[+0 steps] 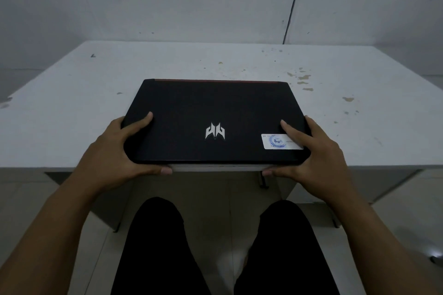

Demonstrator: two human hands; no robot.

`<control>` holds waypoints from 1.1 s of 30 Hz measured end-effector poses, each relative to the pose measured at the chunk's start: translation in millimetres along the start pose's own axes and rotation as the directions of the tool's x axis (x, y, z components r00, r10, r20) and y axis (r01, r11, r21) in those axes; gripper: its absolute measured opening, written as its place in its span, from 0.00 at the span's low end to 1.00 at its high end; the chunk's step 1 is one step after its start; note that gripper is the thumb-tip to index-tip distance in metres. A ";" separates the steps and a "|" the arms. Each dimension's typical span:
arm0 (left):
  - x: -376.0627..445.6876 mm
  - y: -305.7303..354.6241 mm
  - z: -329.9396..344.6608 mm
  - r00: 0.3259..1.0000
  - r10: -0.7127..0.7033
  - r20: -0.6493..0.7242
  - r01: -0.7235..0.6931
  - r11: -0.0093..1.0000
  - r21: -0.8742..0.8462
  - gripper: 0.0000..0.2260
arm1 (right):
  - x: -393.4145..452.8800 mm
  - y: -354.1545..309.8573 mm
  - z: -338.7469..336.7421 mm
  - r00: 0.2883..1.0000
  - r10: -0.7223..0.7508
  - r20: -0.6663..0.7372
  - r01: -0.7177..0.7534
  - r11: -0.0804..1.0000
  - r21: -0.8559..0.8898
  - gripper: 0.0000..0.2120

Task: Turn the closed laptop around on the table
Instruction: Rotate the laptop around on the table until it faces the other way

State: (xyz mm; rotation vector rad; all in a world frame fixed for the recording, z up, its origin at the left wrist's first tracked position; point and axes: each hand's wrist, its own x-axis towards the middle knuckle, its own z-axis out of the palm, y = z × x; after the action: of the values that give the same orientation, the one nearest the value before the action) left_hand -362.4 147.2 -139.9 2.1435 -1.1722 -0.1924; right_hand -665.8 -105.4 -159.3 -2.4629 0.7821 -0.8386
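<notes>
A closed black laptop (pixel 211 108) lies flat at the near edge of a white table (pixel 72 108). Its lid shows a silver logo in the middle, a white sticker near the right corner and a red strip along the far edge. My left hand (pixel 119 148) grips the near left corner, thumb under the front edge and fingers on the lid. My right hand (pixel 314 151) grips the near right corner the same way, its forefinger lying beside the sticker. The laptop's front edge slightly overhangs the table edge.
The table top carries brown stains at the right (pixel 303 79). A white wall (pixel 167 2) stands right behind the table, with a thin dark cable (pixel 293 2) running down it. Below are my legs in black trousers (pixel 153 246) and a tiled floor.
</notes>
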 end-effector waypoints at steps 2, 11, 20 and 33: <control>0.3 -0.9 1.2 1.000 0.006 -0.018 -0.006 1.000 -0.002 0.54 | -2.4 -0.4 1.4 0.999 -0.027 -0.041 0.027 1.000 -0.005 0.53; -6.8 -3.1 8.6 0.998 0.039 -0.057 -0.037 0.999 0.026 0.53 | 0.3 -1.4 -4.2 1.000 0.010 0.016 -0.010 0.999 0.037 0.54; -5.2 -7.3 9.6 0.998 0.028 -0.058 -0.028 1.000 0.001 0.53 | -0.4 -1.1 -4.1 1.000 -0.010 -0.011 0.010 1.000 0.013 0.53; -7.7 -5.0 10.0 0.998 0.006 -0.055 -0.006 1.000 -0.003 0.53 | 1.9 -4.6 -4.2 0.999 0.037 -0.018 -0.036 0.998 0.051 0.53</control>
State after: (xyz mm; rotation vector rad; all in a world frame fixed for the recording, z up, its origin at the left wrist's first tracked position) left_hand -367.7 150.2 -152.0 2.1288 -1.1456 -0.1314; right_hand -665.6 -104.0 -153.0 -2.3925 0.7995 -0.8589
